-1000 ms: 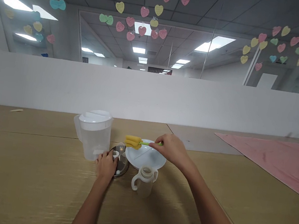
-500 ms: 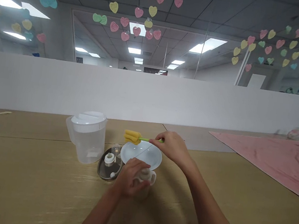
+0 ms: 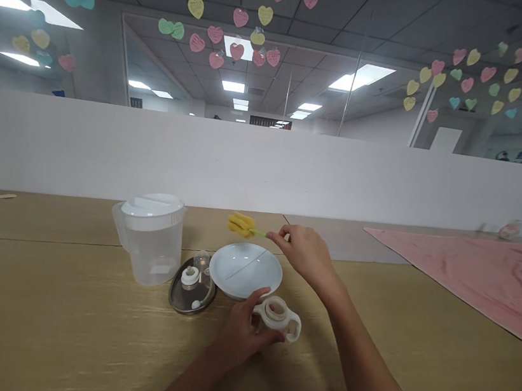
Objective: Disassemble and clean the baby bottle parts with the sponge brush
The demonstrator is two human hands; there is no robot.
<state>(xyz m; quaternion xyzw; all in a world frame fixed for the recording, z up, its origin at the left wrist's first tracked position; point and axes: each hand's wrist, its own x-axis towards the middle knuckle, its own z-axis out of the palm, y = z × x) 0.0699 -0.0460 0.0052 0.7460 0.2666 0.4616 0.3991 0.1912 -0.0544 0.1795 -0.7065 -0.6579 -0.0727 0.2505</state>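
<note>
My left hand (image 3: 246,329) is wrapped round a baby bottle (image 3: 276,311) that has a white handled collar and an uncovered mouth facing up. Between the thumb and fingers of my right hand (image 3: 299,249) is the thin green handle of a yellow sponge bottle brush (image 3: 241,224). The brush head is in the air above the back rim of a white bowl (image 3: 244,269). Beside the bowl, a steel tray (image 3: 184,301) bears a white bottle collar (image 3: 190,276), a clear dome cap (image 3: 202,260) and a small tube with a white end.
To the left of the tray stands a lidded translucent plastic pitcher (image 3: 153,242). A pink cloth (image 3: 467,267) covers the table's right side, with blue and red items at its far edge. A low white wall (image 3: 264,170) runs behind the table.
The bottle has moved right and tipped so that its mouth shows, with my left hand still round it. My right hand has lifted the brush slightly up and to the right.
</note>
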